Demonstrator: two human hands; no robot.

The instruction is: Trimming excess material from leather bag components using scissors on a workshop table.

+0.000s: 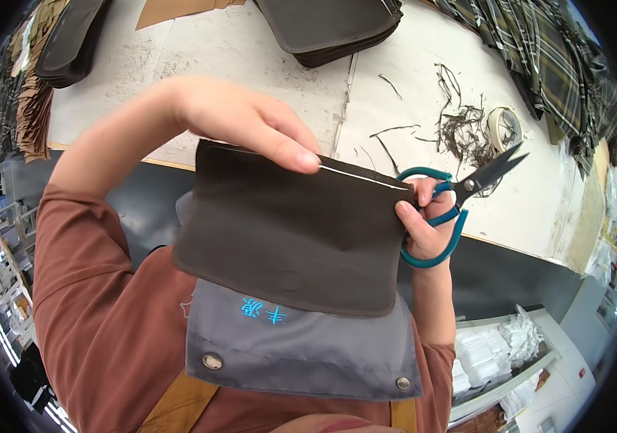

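Observation:
A dark brown leather-like panel (294, 224) with rounded lower corners hangs in front of my grey apron. A thin white line runs along its upper edge. My left hand (251, 123) is closed over that edge near its middle, thumb on the near side and fingertips hidden behind. At the panel's upper right corner, my right hand (427, 216) pinches it between thumb and finger. The same hand carries scissors (469, 185) with teal handles looped around the fingers. Their dark blades stand slightly apart and point up to the right, away from the panel.
Ahead lies a pale worktable (215, 58) with a stack of dark panels (330, 32) and another stack (70, 43) at left. Thread scraps (464, 133), a tape roll (505, 128) and plaid fabric (547, 58) occupy its right side. White cloth (492, 357) fills a tray lower right.

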